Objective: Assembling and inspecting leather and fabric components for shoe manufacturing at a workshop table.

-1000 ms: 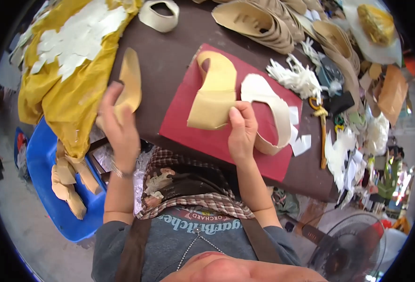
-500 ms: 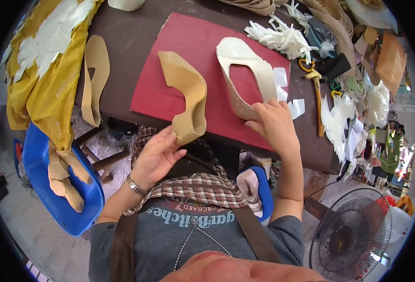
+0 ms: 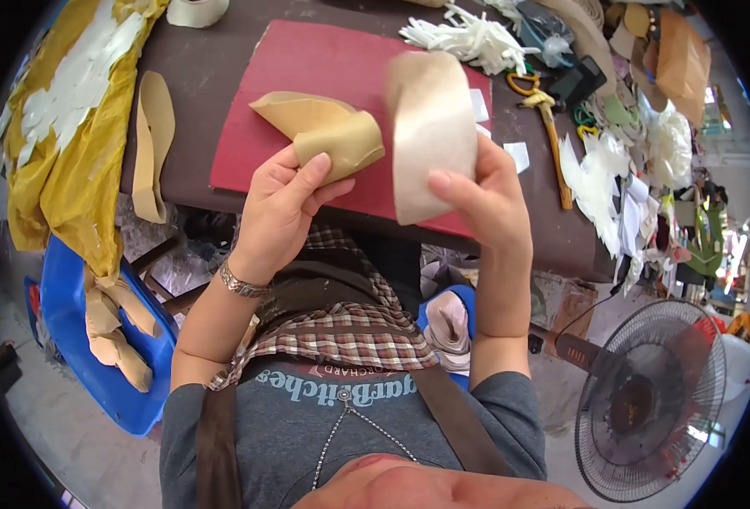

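My left hand pinches a tan shoe lining by its curved heel end, thumb on the outside. The lining's pointed toe part lies towards the far left, over a red board. In my right hand is an off-white shoe upper, raised above the board's right part. Its smooth heel side faces me, with my thumb across it and my fingers behind. The upper's far end is blurred. The two pieces are close together but apart. A second tan lining lies on the table left of the board.
White strips lie at the far side. On the right are a wooden-handled tool, orange-handled scissors and white scraps. A yellow sheet hangs at the left above a blue bin. A fan stands lower right.
My right hand has lifted the off-white upper from the board and turned its heel side towards me. My left hand has moved up with the tan lining and tilted it.
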Motion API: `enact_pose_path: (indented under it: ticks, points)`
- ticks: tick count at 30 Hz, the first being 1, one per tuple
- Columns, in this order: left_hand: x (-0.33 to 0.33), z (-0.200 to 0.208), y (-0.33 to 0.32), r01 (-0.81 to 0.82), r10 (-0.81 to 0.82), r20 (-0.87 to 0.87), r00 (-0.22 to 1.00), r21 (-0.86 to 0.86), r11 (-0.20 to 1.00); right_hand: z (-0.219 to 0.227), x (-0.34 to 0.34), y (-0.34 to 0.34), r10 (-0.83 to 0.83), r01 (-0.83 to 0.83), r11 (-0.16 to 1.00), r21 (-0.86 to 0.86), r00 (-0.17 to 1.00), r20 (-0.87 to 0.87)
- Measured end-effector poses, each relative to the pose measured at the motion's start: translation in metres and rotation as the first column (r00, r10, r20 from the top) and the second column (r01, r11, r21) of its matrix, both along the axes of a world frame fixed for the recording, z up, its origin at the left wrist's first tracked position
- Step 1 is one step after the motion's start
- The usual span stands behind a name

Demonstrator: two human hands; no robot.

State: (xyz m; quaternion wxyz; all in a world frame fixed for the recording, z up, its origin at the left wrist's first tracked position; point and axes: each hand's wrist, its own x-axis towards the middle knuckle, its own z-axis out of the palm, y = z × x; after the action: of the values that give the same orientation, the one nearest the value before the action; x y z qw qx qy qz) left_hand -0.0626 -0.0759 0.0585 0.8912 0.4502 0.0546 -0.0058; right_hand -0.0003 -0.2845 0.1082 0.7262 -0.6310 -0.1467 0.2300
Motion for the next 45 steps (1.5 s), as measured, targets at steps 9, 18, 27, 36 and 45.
enact_pose_path:
  ticks: [9, 18, 27, 36, 45]
  points:
    - [0.011, 0.027, -0.017, 0.131, -0.135, -0.015, 0.991, -0.151, 0.980, -0.011, 0.015, 0.027, 0.041, -0.041, 0.992, 0.117, 0.999, 0.008]
    - [0.004, 0.020, -0.016, 0.108, -0.120, -0.057, 0.991, -0.174, 0.979, -0.018, 0.014, 0.035, 0.047, -0.050, 0.996, 0.074, 0.998, 0.031]
    - [-0.031, -0.013, -0.003, 0.200, -0.201, -0.021, 0.979, 0.244, 0.949, -0.060, -0.016, 0.022, 0.221, -0.173, 0.961, -0.217, 0.950, 0.223]
    - [-0.049, -0.017, 0.005, 0.127, -0.088, -0.204, 0.975, 0.186, 0.974, -0.086, -0.048, 0.042, 0.086, -0.072, 0.987, 0.140, 0.992, -0.096]
    - [-0.036, -0.026, 0.013, 0.216, -0.106, -0.264, 0.959, 0.435, 0.874, -0.062, -0.011, 0.084, -0.254, 0.262, 0.941, 0.213, 0.965, -0.064]
